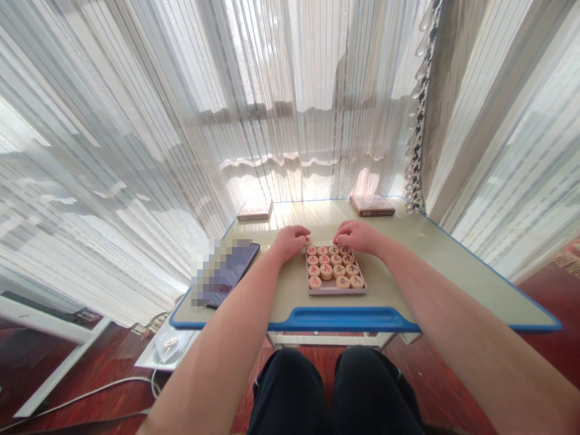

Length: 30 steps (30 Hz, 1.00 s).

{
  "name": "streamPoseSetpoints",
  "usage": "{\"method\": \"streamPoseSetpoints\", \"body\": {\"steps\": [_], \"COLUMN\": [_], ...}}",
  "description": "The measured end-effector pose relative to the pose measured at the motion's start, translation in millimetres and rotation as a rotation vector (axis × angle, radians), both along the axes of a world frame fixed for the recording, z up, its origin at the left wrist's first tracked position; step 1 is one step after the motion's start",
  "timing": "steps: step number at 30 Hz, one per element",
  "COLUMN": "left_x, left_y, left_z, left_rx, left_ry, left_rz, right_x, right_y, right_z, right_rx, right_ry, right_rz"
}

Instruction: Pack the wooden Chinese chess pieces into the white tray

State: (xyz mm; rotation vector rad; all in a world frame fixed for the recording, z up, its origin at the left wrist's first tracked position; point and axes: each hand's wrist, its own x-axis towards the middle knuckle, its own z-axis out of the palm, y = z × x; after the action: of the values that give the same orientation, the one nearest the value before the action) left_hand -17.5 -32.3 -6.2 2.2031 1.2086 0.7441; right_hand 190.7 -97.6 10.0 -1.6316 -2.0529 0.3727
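A shallow pale box point(337, 290) lies on the table, holding rows of round wooden xiangqi pieces point(326, 270) with red characters on the left and black ones on the right. A gap shows in its nearest row. At the box's far left corner is my left hand point(291, 240), fingers curled and closed over a small pale spot too small to name. My right hand point(356, 236) rests by the far right corner, fingertips pressed together; whatever they grip, if anything, is hidden.
Two flat boxes, one on the left point(255, 209) and one on the right point(372, 205), lie along the table's far edge. A dark tablet point(233, 272) is beside my left forearm. The table point(453, 284) has a blue rim, with sheer curtains point(290, 121) behind it.
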Motion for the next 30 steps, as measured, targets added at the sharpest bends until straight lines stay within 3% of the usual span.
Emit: {"method": "streamPoseSetpoints", "body": {"steps": [4, 8, 14, 19, 24, 30], "left_x": [-1, -3, 3, -8, -31, -45], "left_y": [0, 2, -2, -27, -60, -95], "left_z": [-2.9, -4.0, -4.3, -6.8, -5.1, -5.1], "left_rx": [0.008, 0.052, -0.028, -0.009, 0.043, 0.113], "left_ry": [-0.013, -0.031, 0.003, 0.071, 0.122, 0.137], "left_rz": [0.042, 0.190, 0.192, 0.129, 0.149, 0.161], "right_x": [8, 17, 24, 10, -4, -21], "right_y": [1, -2, -25, -72, -122, -137], "right_z": [-1.0, -1.0, 3.4, -8.7, -27.3, -26.6], "right_rx": [0.021, -0.024, -0.092, -0.072, 0.070, 0.215], "right_ry": [-0.090, -0.124, -0.226, -0.229, -0.120, 0.061], "right_rz": [-0.117, -0.245, -0.396, -0.464, -0.493, -0.555]}}
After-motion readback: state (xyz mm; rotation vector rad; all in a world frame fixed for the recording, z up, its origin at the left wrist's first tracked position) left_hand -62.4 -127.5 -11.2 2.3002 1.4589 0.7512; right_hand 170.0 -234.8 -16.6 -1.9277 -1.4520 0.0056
